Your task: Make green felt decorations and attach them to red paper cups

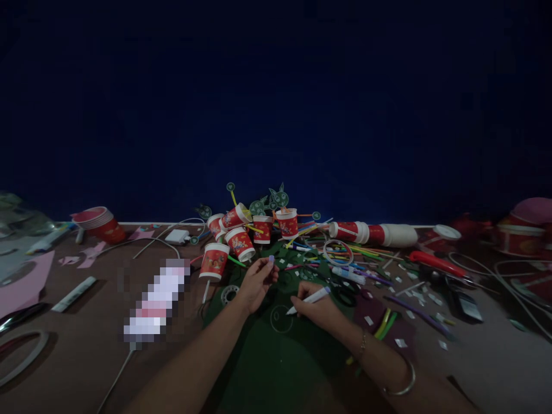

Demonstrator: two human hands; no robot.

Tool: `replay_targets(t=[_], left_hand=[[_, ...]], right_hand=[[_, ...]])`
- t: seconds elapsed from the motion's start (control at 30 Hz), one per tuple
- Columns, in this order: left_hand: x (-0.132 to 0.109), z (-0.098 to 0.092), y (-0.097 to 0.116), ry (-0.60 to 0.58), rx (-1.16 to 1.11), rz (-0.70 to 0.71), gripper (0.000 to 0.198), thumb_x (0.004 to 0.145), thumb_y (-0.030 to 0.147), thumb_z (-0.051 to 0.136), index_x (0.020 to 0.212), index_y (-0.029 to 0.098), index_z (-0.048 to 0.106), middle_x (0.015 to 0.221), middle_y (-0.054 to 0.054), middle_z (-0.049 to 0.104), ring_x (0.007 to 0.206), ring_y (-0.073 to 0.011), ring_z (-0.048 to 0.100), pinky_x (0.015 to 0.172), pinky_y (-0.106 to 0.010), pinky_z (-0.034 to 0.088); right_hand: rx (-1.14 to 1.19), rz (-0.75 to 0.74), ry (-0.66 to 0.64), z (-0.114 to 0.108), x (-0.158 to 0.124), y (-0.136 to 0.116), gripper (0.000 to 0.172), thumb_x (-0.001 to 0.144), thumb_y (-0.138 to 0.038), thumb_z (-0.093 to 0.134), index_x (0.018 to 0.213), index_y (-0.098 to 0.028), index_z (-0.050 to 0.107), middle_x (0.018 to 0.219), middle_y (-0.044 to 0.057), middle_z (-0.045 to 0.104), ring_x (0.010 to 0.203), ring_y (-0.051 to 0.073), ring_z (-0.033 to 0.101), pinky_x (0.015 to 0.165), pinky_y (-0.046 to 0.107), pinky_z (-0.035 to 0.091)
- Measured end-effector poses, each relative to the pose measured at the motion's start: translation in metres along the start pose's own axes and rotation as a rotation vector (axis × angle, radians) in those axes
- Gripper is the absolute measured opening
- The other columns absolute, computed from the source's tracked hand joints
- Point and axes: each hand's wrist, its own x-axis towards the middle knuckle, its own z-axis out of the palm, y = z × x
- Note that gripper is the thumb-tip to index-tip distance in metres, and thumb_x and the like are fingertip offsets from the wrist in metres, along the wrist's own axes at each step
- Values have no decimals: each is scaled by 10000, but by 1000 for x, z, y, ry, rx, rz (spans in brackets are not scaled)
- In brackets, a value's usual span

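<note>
My right hand point(317, 307) grips a white marker point(316, 295) with a bluish end. Its tip points down at a dark green sheet point(259, 368), beside a pale circle outline point(282, 329) that has a smaller ring inside it. Raised a little above the sheet, my left hand point(259, 282) pinches a small purplish marker cap point(271, 259) between thumb and fingers. A tape ring point(230, 295) lies just left of that wrist. Red paper cups point(214, 261) with white rims stand and lean beyond my hands, some bearing green paper cut-outs point(281, 199).
Coloured pipe cleaners point(371, 250), another marker point(348, 275), black-handled scissors point(345, 293) and paper scraps crowd the right. A red-handled tool point(437, 267) lies farther right. A row of nested cups point(357, 232) lies sideways behind. At left are a pixelated device with a cable, stacked cups point(99, 224) and pink paper point(28, 284).
</note>
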Motion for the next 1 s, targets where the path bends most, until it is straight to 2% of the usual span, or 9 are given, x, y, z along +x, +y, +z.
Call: replay_targets(t=[0.17,0.67,1.0], left_hand=[[0,0,0,-5,2,-2,272,647,313,747,817,157,603,681,12,613,571,-58,541,552,-168,422],[0,2,2,3,-9,-6,266,646,299,750,800,150,592,675,6,620,564,-61,547,545,-167,424],[0,1,1,2,-9,-6,279,634,304,759,804,154,596,679,5,625,569,-60,552,555,-167,428]], right_hand=[[-52,-38,-7,0,-1,-2,200,683,-236,574,548,-194,433,440,-51,522,417,94,485,395,175,303],[-65,-30,-24,1,-4,-2,192,689,-233,578,558,-192,443,456,-50,519,423,95,471,404,182,298],[-90,-44,27,1,-1,-6,209,690,-230,574,546,-196,427,456,-54,507,439,93,453,422,184,300]])
